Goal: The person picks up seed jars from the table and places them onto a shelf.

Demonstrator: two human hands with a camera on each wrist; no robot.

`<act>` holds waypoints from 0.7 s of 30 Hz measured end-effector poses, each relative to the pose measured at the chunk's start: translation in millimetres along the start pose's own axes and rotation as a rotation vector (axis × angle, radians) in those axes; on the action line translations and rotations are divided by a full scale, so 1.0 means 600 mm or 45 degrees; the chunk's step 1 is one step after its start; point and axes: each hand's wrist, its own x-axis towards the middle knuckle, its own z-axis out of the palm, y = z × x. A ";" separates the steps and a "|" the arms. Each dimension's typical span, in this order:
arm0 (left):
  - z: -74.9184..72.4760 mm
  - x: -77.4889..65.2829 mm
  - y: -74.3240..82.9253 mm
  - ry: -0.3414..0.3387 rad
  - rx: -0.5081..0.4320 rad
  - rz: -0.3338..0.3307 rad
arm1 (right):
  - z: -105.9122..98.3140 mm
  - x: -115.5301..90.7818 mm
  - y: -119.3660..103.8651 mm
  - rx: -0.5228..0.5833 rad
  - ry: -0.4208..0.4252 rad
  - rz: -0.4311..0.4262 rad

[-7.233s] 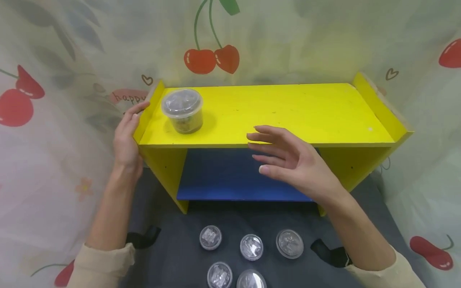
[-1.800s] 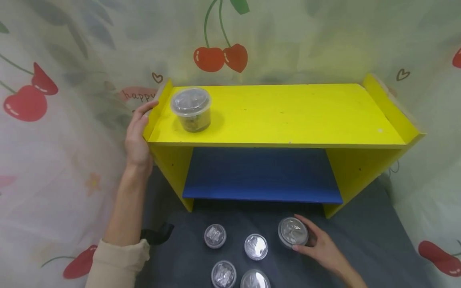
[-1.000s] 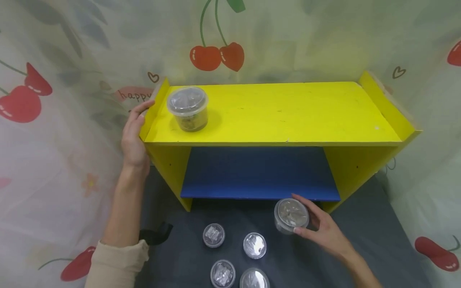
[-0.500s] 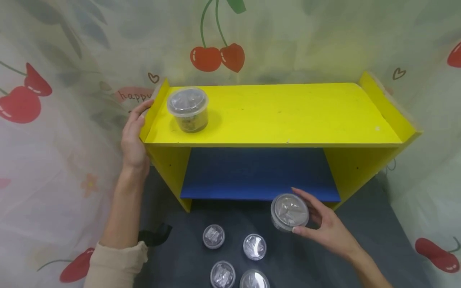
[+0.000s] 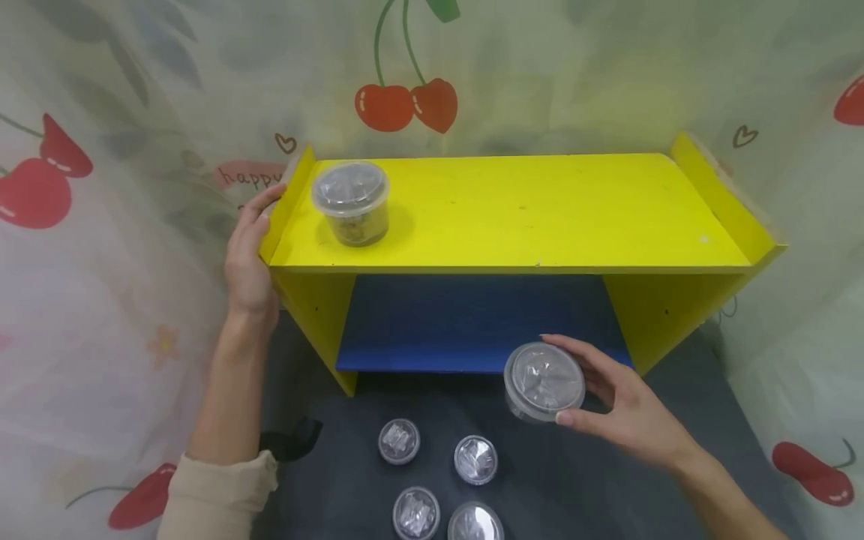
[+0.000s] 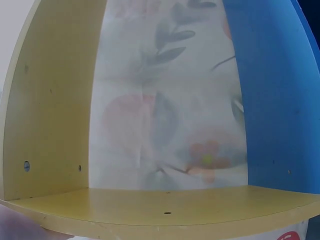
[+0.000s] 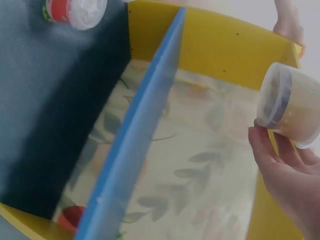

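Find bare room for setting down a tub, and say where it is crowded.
Free: the yellow top, from the standing tub to the right end panel; the visible blue shelf, between the yellow side walls. Crowded: the dark surface around four clustered tubs.

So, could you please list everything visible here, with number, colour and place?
Dark surface: 1, dark grey, underneath
Shelf unit: 1, yellow with blue inner board, centre
Upper tub: 1, clear, lidded, left end of the yellow top
Held tub: 1, clear, lidded, before the blue inner board
Lower tubs: 4, clear lids, on the dark surface
Sheeting: count unclear, pale with red cherries, behind and beside
Sleeve: 1, beige, lower left
Black object: 1, black, beside the sleeve
Left hand: 1, bare, against the shelf unit's left side
Right hand: 1, bare, gripping the held tub
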 end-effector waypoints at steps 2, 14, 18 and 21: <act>0.002 0.002 0.000 -0.007 -0.012 0.004 | -0.004 0.004 -0.012 0.001 0.000 -0.002; 0.000 0.003 -0.001 -0.004 0.005 0.020 | -0.021 0.024 -0.060 -0.042 -0.025 -0.066; -0.001 0.001 -0.002 -0.006 0.020 0.011 | -0.026 0.030 -0.079 -0.058 -0.036 -0.085; 0.000 0.001 -0.002 -0.009 0.037 0.016 | -0.031 0.037 -0.097 -0.057 -0.048 -0.107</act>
